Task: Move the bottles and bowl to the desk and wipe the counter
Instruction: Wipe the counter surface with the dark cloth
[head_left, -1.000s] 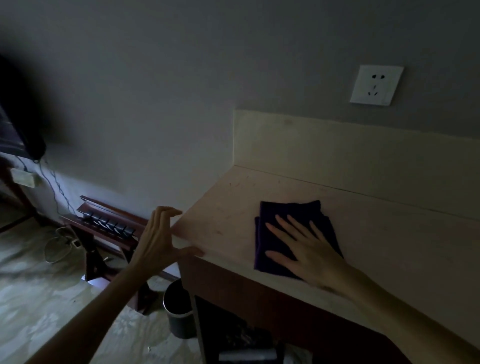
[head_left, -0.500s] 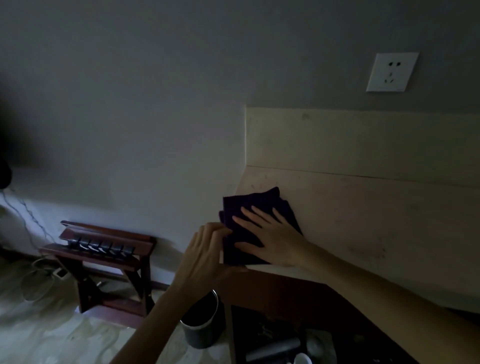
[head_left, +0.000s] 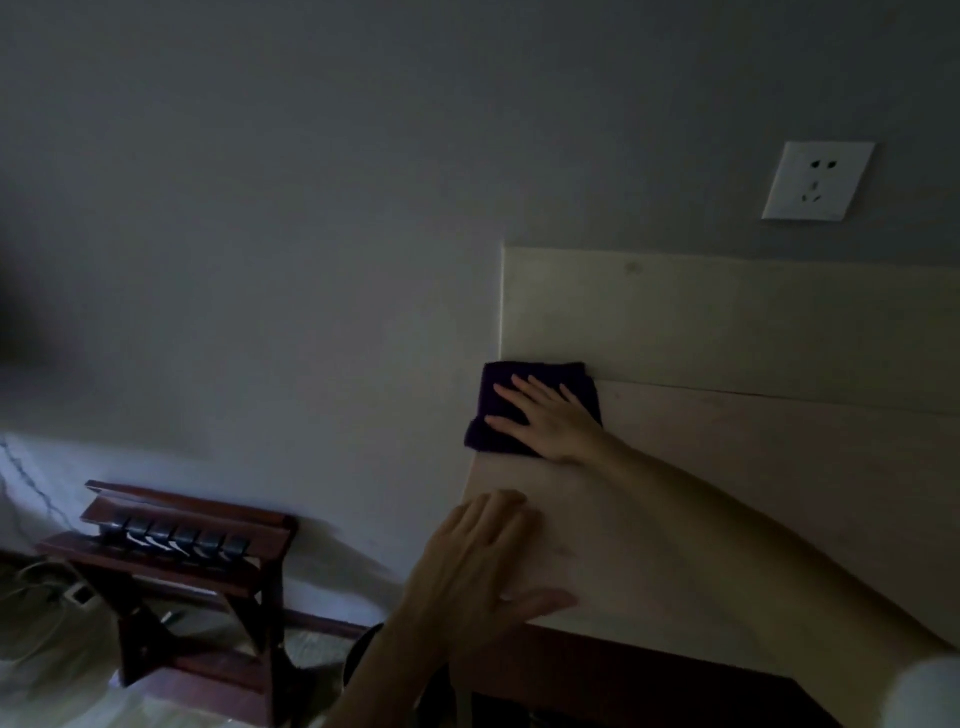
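Pressing R hand (head_left: 550, 422) flat on cloth (head_left: 488, 415)

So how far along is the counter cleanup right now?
Clearing looks done: no bottles or bowl show on the counter. Wiping is in hand: the right hand presses the purple cloth flat into the back left corner, left hand resting at the edge. The unseen remainder may be left.

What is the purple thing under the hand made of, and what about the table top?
The purple cloth looks like soft, matte fabric: it is folded and its edges sag. The counter looks like pale laminate or wood, smooth and flat with a faint sheen; the dim light leaves that open.
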